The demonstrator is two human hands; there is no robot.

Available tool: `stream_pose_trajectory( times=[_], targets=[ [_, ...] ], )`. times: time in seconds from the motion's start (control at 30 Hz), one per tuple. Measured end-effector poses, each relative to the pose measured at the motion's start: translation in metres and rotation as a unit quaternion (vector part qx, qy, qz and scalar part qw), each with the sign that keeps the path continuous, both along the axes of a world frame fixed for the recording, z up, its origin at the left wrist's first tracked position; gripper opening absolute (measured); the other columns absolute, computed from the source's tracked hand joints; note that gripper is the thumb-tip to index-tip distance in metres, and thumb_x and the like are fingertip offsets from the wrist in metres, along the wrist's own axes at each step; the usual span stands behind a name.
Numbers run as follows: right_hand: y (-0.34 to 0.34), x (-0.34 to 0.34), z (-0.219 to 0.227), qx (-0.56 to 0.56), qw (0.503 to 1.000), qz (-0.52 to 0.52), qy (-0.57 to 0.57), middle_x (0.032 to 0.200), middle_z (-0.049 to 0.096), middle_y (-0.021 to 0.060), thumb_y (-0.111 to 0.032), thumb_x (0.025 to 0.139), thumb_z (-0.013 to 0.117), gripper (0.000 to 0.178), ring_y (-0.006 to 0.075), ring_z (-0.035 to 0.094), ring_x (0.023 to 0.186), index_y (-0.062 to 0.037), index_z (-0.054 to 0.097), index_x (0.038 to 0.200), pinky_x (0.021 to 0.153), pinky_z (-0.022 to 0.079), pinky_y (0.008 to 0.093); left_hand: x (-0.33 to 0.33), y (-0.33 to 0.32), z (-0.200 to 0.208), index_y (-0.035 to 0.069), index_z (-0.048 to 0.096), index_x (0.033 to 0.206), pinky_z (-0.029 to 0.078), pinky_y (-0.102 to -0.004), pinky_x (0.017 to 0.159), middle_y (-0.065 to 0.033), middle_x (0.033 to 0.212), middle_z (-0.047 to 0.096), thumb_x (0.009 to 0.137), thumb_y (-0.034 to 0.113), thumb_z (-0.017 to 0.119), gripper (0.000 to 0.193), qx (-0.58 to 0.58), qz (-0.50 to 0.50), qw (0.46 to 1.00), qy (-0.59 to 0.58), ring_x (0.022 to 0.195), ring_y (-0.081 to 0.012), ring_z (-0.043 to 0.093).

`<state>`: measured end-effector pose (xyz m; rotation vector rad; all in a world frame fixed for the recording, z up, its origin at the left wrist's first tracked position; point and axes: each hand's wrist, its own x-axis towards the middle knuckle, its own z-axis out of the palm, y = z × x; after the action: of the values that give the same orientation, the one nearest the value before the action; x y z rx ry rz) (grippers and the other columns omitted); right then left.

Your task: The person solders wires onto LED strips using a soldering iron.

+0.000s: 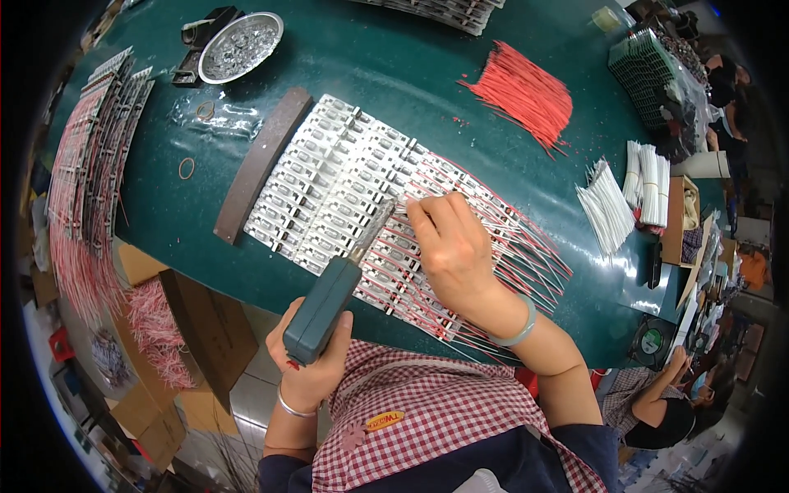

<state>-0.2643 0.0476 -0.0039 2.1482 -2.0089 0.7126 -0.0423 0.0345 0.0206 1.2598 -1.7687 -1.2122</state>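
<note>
My left hand is wrapped around the dark green body of a soldering gun. The gun's metal shaft points up and right, its tip down among a panel of small white-and-silver parts set in rows. Just right of the tip, my right hand is closed in a pinch at the end of a thin wire, mostly hidden by the fingers. Red and white wires run from the right-hand rows, fanning out under and past this hand. On the left rows no wires show.
A brown curved bar lies along the panel's left edge. Farther back are a metal bowl of silvery bits and red wires; white wires lie right. Wired panels stand left, above cartons. Another person sits at right.
</note>
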Motion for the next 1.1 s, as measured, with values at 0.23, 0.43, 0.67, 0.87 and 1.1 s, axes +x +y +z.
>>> stream_pose_trajectory(
  times=[0.23,0.43,0.67,0.87,1.1],
  targets=[
    [0.011,-0.007,-0.008,-0.034,0.999,-0.008,-0.016,0.084,0.055,0.0131,-0.006,0.070,0.061,0.029,0.0272,0.055,0.077,0.0078,0.062,0.095,0.062,0.049,0.0325,0.006,0.021,0.001,-0.004,0.065,0.115,0.044,-0.0225,0.056,-0.0083,0.100,0.069,0.085,-0.004,0.071,0.031,0.187,0.165,0.963,0.103,0.064,-0.0110,0.057],
    [0.008,0.000,-0.014,-0.029,0.999,-0.029,0.014,0.087,0.054,0.0128,-0.008,0.069,0.060,0.030,0.0261,0.054,0.084,0.0100,0.061,0.093,0.065,0.050,0.0313,-0.002,-0.004,0.034,-0.005,0.060,0.118,0.037,-0.0253,0.054,-0.0042,0.078,0.055,0.097,0.003,0.058,0.023,0.215,0.094,0.967,0.100,0.062,-0.0130,0.046],
    [0.006,-0.001,-0.018,-0.036,0.998,-0.040,0.026,0.086,0.055,0.0127,-0.010,0.070,0.062,0.017,0.0267,0.053,0.090,0.0037,0.063,0.080,0.075,0.051,0.0304,0.061,-0.027,-0.026,0.001,0.058,0.114,0.044,-0.0318,0.066,-0.0097,0.080,0.055,0.090,0.002,0.061,0.024,-0.009,-0.084,0.996,0.032,0.069,-0.0214,0.053],
    [0.005,0.003,-0.018,-0.067,0.996,-0.052,-0.004,0.084,0.053,0.0107,-0.008,0.069,0.061,0.014,0.0250,0.052,0.087,0.0017,0.061,0.079,0.073,0.050,0.0304,0.078,-0.047,-0.038,0.006,0.057,0.112,0.047,-0.0385,0.071,-0.0147,0.086,0.057,0.074,0.011,0.071,0.041,-0.091,-0.250,0.963,-0.047,0.075,-0.0317,0.061],
    [0.009,0.014,-0.015,-0.095,0.994,-0.049,-0.031,0.085,0.053,0.0109,-0.008,0.068,0.061,0.013,0.0251,0.053,0.087,0.0009,0.060,0.078,0.073,0.050,0.0312,0.047,-0.015,-0.017,-0.001,0.055,0.120,0.043,-0.0335,0.066,-0.0079,0.088,0.057,0.093,0.004,0.062,0.029,0.130,-0.018,0.970,0.203,0.066,-0.0200,0.048]
  ],
)
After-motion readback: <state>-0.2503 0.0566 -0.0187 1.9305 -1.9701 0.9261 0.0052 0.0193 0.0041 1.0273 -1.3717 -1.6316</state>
